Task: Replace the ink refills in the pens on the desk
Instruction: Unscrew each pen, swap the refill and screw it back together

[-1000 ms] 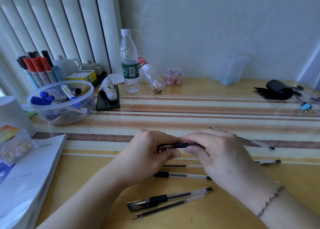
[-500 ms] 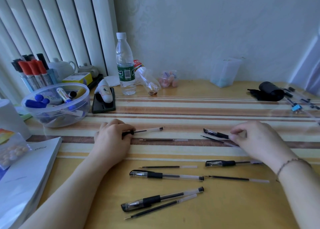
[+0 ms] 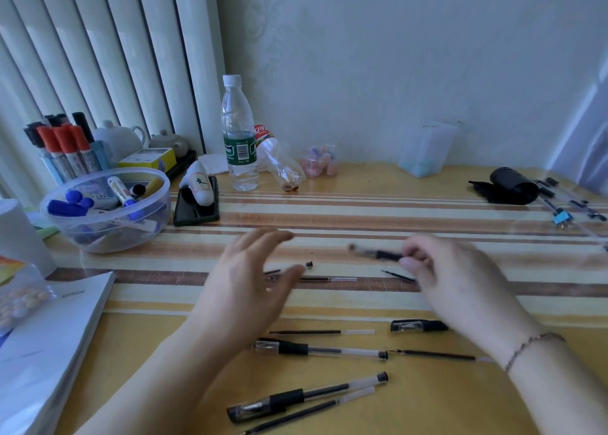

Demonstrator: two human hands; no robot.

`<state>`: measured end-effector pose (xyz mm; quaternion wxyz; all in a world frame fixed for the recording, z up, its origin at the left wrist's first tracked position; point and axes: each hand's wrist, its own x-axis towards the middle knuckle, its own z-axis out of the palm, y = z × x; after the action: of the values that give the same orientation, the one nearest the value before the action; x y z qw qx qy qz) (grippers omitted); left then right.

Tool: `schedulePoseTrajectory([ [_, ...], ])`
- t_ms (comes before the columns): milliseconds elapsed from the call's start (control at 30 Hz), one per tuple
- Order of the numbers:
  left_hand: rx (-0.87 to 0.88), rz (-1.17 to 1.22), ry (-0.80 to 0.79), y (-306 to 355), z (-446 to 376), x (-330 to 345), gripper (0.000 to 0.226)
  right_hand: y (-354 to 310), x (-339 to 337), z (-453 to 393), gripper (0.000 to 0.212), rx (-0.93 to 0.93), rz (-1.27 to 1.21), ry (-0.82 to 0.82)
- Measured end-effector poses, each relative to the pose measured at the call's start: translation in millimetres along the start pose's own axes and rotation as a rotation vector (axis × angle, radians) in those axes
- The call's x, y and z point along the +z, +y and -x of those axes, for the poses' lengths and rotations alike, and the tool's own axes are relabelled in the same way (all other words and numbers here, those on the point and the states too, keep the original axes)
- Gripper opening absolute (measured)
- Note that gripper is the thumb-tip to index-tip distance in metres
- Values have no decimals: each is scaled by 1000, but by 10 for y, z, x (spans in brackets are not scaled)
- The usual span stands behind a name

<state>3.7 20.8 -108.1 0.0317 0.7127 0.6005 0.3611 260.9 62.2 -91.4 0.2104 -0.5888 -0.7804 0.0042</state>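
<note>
My right hand [image 3: 460, 280] pinches a black-gripped pen part [image 3: 378, 253], blurred, held a little above the desk. My left hand [image 3: 250, 283] hovers with fingers spread and nothing in it, partly covering a clear pen barrel [image 3: 304, 266] and a thin refill [image 3: 329, 279]. Near the front edge lie two whole pens [image 3: 316, 349] [image 3: 306, 396], a pen cap [image 3: 418, 325] and loose refills [image 3: 320, 332] [image 3: 434, 354] [image 3: 309, 411]. Another refill tip [image 3: 396, 275] shows beside my right hand.
A plastic bowl [image 3: 108, 234] of markers stands at the left, with a marker holder [image 3: 65, 151] behind. A water bottle [image 3: 238, 138], a phone [image 3: 195, 209], a clear tub [image 3: 424, 151], a black pouch [image 3: 510, 186] and a book [image 3: 49, 345] ring the work area.
My left hand has let go of the pen barrel and lifted, fingers spread. My right hand has picked up the black-gripped pen part and raised it off the desk.
</note>
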Motion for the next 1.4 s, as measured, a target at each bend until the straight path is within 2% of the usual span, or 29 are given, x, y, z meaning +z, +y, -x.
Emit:
schedulePoseTrajectory([
  [100, 300, -91, -144, 209, 88, 84, 44, -450, 13, 179, 13, -220, -163, -129],
  [200, 378, -97, -204, 221, 85, 114, 27, -550, 22, 236, 17, -285, -236, -138],
  [400, 376, 2, -284, 205, 103, 99, 22, -487, 86, 224, 24, -381, -194, -139],
  [467, 385, -4, -278, 178, 105, 91, 19, -490, 86, 223, 23, -390, -196, -136],
  [667, 329, -27, -215, 134, 97, 23, 30, -468, 30, 226, 24, -384, -198, -93],
  [767, 304, 49, -183, 110, 69, 0, 20, -394, 25, 198, 40, -334, -273, -89],
  [833, 307, 47, -161, 88, 61, -8, 20, -360, 35, 202, 40, -313, -284, -95],
  [933, 297, 112, -183, 101, 63, -3, 23, -403, 72, 207, 31, -341, -236, -14],
  [1133, 236, 256, -238, 124, 61, -12, 32, -443, 61, 220, 30, -373, -367, 116],
  [1400, 131, 513, -226, 123, 72, -5, 49, -518, 72, 258, 8, -490, -353, 404],
])
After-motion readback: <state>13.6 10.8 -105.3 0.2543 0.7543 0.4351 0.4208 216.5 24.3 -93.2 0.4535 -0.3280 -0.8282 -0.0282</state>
